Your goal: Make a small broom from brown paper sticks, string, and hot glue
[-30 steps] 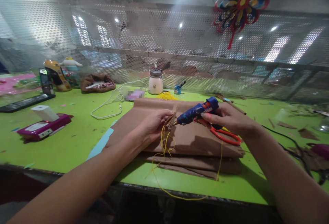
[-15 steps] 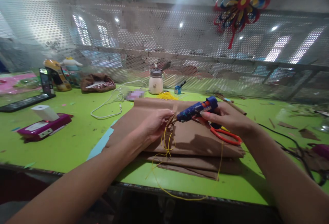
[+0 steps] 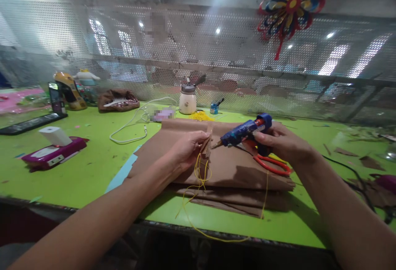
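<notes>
My left hand (image 3: 185, 151) is closed on a small folded brown paper piece (image 3: 206, 146), from which yellow string (image 3: 201, 177) loops down over the table's front edge. A blue glue gun (image 3: 246, 131) sits in the grip of my right hand (image 3: 283, 143), its nozzle a short way to the right of the paper piece and not touching it. Both hands hover over a stack of brown paper sheets (image 3: 229, 171) on the green table (image 3: 89, 171). Orange-handled scissors (image 3: 272, 163) lie on the stack under my right hand.
A white cable (image 3: 130, 127), a pink box with a white block (image 3: 54, 150), a phone on a stand (image 3: 55, 98), a cream jar (image 3: 187, 100) and a small blue pot (image 3: 213, 107) stand behind. A perforated metal screen (image 3: 198, 55) closes the back. Paper scraps (image 3: 355, 154) and a black cord lie at right.
My right hand has drawn the glue gun back to the right, so its nozzle has left the paper piece. My left hand has hardly moved.
</notes>
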### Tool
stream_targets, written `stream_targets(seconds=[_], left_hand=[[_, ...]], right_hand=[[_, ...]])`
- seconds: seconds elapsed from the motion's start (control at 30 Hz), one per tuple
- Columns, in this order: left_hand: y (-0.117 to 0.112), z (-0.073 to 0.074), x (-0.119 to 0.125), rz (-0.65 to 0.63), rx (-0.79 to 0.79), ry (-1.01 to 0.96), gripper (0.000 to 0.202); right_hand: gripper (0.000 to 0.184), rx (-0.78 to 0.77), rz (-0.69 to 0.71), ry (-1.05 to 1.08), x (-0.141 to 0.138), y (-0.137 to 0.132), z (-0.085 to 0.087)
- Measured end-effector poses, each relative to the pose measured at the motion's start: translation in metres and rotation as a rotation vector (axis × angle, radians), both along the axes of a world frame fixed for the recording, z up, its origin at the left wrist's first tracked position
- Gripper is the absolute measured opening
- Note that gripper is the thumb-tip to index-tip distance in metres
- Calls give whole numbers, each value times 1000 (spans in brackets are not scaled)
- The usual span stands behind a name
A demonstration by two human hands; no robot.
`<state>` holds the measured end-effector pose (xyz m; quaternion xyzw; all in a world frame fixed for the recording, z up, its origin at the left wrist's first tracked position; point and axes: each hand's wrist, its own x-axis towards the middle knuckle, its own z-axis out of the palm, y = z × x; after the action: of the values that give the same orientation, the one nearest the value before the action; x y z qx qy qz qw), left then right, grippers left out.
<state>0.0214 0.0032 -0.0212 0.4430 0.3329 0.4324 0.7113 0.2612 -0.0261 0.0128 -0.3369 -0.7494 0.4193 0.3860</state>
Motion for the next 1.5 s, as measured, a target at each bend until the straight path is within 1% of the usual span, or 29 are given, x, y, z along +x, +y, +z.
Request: stream_targets(seconds=[0.07,0.1,0.17,0.27,0.3,0.37,0.43,0.5,0.53,0.6,0.67,0.73,0.8,0.83,0.87,0.9,0.93,1.0,1.1,1.17,1.3,1.4,1.5], left_hand=[[0,-1,0,14,60,-13,9],[0,-1,0,25,90,-18,12],[-1,-1,1,40,133,-5,15],[-4,0,3,36,167,46,17],[-4,1,4,32,174,55,17],[-5,1,5,24,174,55,15],[-6,1,5,15,172,58,13],[-6,0,5,1,169,73,10],[-6,0,5,-3,164,81,10],[-6,1,4,-10,150,93,10],[-6,2,4,-4,142,100,11],[-6,2,4,18,149,103,12],[-5,0,4,45,164,109,12],[-4,-1,4,54,176,114,13],[-3,-2,4,62,192,120,14],[-2,-4,4,70,210,125,15],[-1,-5,4,78,227,130,16],[1,-9,4,95,257,136,17],[2,-12,4,111,306,148,17],[1,-12,5,111,323,149,17],[-1,-9,6,70,270,131,18],[-2,-6,6,60,261,81,17],[-2,-6,6,91,255,41,18]], right_hand=[[31,-4,-75,62,0,4,-1],[33,13,-142,78,0,8,-2],[34,92,-350,55,0,17,-6],[34,215,-722,-117,4,37,-20],[33,230,-807,-191,6,44,-26],[32,264,-883,-297,10,59,-39],[38,310,-891,-368,11,73,-51],[47,327,-866,-399,10,85,-61],[48,328,-849,-409,9,89,-65],[45,333,-808,-438,6,94,-70],[39,344,-776,-461,3,92,-69],[29,359,-759,-466,-2,83,-63],[19,368,-730,-450,-11,66,-52],[21,360,-692,-433,-18,56,-47],[26,347,-634,-405,-27,46,-41],[31,277,-514,-331,-36,35,-37],[36,219,-440,-267,-46,25,-33],[45,126,-378,-203,-65,9,-28],[56,66,-381,-219,-88,-7,-29],[55,73,-411,-215,-96,-11,-33],[50,85,-444,-130,-103,-12,-40],[54,79,-458,-55,-105,-12,-43],[58,91,-472,-23,-106,-14,-45]])
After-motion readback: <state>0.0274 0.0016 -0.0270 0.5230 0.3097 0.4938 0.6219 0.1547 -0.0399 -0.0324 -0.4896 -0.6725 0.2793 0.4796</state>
